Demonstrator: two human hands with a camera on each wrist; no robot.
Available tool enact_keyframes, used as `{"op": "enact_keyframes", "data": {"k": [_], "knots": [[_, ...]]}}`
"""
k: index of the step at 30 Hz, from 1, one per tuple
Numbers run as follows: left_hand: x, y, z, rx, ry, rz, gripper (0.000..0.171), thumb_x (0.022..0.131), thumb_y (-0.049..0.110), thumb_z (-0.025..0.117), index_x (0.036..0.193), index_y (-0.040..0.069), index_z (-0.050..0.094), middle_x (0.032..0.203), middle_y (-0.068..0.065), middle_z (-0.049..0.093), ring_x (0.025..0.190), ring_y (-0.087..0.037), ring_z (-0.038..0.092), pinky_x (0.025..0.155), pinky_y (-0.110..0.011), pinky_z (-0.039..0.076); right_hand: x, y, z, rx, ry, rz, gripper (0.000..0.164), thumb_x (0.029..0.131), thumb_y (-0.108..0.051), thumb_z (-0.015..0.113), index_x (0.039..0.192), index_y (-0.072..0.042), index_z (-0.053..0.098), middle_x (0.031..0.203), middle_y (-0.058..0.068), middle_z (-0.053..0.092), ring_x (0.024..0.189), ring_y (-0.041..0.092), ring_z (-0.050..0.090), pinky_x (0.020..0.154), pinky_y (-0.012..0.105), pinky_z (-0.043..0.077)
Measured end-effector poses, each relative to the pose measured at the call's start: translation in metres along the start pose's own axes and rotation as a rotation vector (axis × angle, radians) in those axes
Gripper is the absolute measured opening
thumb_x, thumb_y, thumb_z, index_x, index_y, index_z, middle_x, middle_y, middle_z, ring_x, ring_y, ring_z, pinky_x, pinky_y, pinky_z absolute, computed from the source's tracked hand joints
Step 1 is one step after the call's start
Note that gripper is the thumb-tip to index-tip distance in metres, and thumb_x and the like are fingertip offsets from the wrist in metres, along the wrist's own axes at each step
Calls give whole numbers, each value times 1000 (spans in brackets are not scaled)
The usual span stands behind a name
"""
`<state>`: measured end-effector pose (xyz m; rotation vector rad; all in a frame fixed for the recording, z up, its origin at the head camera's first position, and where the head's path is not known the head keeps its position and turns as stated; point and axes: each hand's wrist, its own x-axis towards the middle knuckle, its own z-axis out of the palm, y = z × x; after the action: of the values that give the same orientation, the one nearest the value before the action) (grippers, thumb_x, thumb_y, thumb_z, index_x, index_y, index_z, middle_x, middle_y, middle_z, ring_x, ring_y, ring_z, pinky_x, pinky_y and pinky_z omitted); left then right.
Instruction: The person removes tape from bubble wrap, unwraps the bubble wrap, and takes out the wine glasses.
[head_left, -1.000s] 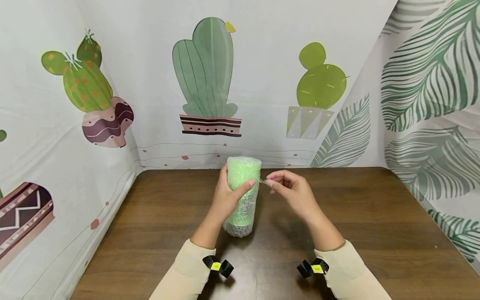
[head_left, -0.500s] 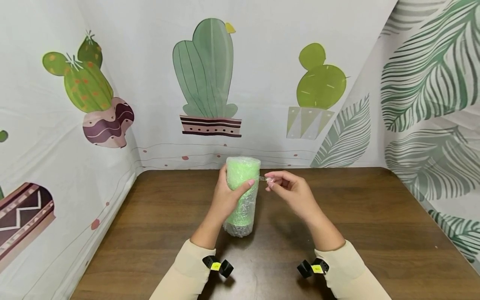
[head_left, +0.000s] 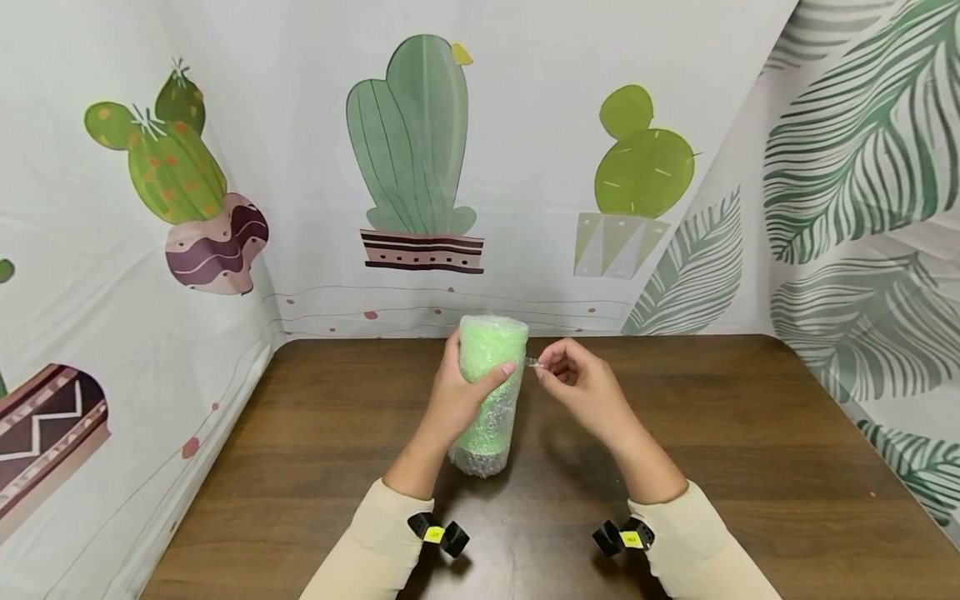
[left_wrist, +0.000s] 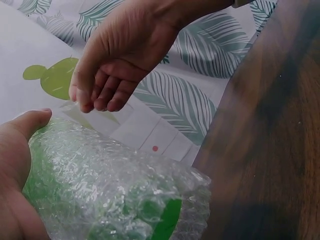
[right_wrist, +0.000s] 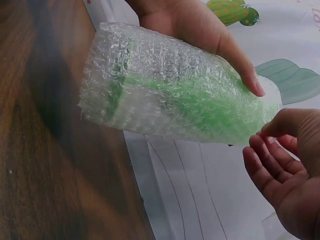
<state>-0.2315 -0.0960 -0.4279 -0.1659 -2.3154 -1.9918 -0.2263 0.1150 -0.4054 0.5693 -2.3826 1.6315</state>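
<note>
A green cylinder wrapped in bubble wrap [head_left: 492,340] stands tilted in the middle of the head view. My left hand [head_left: 459,400] grips it from the left, thumb lying across its front. Beside its upper right side, my right hand [head_left: 588,387] pinches a short clear strip [head_left: 532,362], which looks like tape and runs to the wrap. In the right wrist view, the right fingertips [right_wrist: 265,132] are right at the wrapped cylinder's upper end. The left wrist view shows the bubble wrap [left_wrist: 110,175] close up, its ragged lower end reaching past the green part.
Both hands work over a dark brown wooden table [head_left: 337,433]. Behind it hangs a white cloth [head_left: 525,167] printed with cacti, and leaf-patterned cloth [head_left: 862,167] borders the right side. Each sleeve carries a black wrist device [head_left: 438,534] with a yellow label.
The wrapped cylinder and my left hand have shifted slightly to the right. My right hand keeps its pinch on the strip; its fingers have moved a little, and the strip's visible length has varied.
</note>
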Motion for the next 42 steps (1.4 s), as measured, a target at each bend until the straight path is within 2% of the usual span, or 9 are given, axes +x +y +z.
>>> {"op": "enact_keyframes", "data": {"k": [3,9,14,17,21,27,30,34,42], "knots": [[-1,0,1,9,2,2,93,79,48,83,153,39,27,131,-6,57,111,-29,63,82,-44,59,1,1,-1,-11,0,16,10,93,-4,71,101,-4,65,89,11,66,78,9,59,67,23,52],[0,0,1,29,12,-7,96,79,51,82,155,36,25,132,-6,56,112,-29,63,84,-44,59,0,0,-3,72,-31,36,10,96,-12,70,99,-4,65,83,8,62,71,9,57,61,21,49],[0,0,0,35,13,-10,96,79,51,82,155,35,25,133,-6,56,113,-29,62,84,-44,59,0,0,-4,121,-54,33,17,96,-9,68,112,-2,66,89,18,65,72,12,62,64,25,55],[1,1,0,31,9,-2,95,80,52,82,155,35,26,133,-6,56,113,-28,62,84,-44,58,0,0,-5,93,-62,51,20,96,-13,69,114,-4,69,94,19,69,76,12,65,69,27,58],[0,2,0,26,5,8,93,79,51,82,153,37,28,131,-5,56,111,-28,63,83,-44,59,0,-1,-6,34,-59,56,14,96,-19,71,105,-8,73,94,11,69,80,11,66,72,24,57],[0,1,0,31,0,13,89,80,48,82,151,38,30,130,-5,57,111,-28,62,84,-43,58,0,0,-5,-44,-38,21,8,97,-21,69,102,-15,70,86,7,59,69,16,57,61,24,50],[0,1,1,30,-2,20,90,80,49,82,152,38,29,131,-4,56,112,-27,62,84,-44,58,-1,0,-5,-4,-59,31,9,99,-20,66,104,-13,67,84,8,63,69,17,63,64,27,56],[-1,1,1,27,2,22,92,80,49,82,153,37,28,132,-5,56,112,-28,62,84,-44,58,0,-1,-3,52,-70,63,13,97,-18,69,103,-7,67,89,11,68,76,15,68,72,28,60],[-3,0,6,41,-21,50,92,79,47,84,153,36,29,133,-3,55,112,-26,61,85,-42,58,-1,-1,1,63,-61,80,15,95,-13,71,96,-2,61,83,14,65,73,14,66,67,24,57]]}}
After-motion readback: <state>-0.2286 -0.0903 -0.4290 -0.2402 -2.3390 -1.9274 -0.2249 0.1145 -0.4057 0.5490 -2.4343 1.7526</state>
